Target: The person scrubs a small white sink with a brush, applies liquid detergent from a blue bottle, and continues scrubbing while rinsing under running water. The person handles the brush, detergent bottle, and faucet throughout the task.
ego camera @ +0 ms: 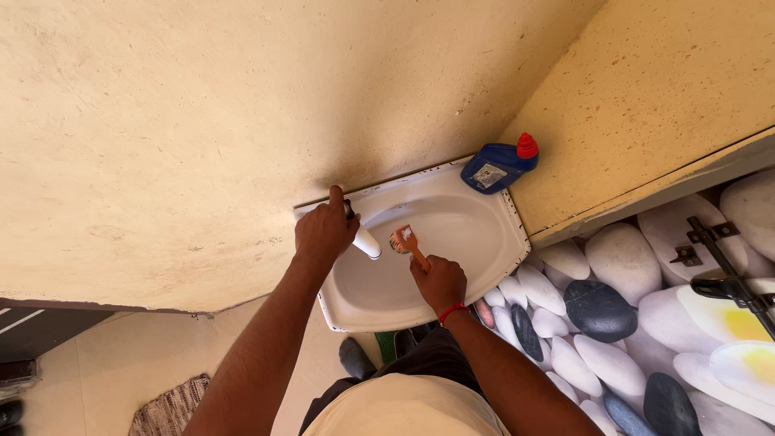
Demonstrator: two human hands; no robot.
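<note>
Rinse/wet step, looks like: your left hand (pixel 324 232) is closed over the white tap (pixel 366 241) at the basin's (pixel 484 242) 9 o'clock; right hand (pixel 438 282) fist-grips the orange brush (pixel 406 241), bristles under the spout. Next, I'd judge: turn the tap gently, keep the brush low. Blue bottle (pixel 494 167) at 1 o'clock.

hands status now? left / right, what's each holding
Left hand: closed around the tap at the back of the white sink.
Right hand: closed on the orange brush, bristle end in the basin.
</note>
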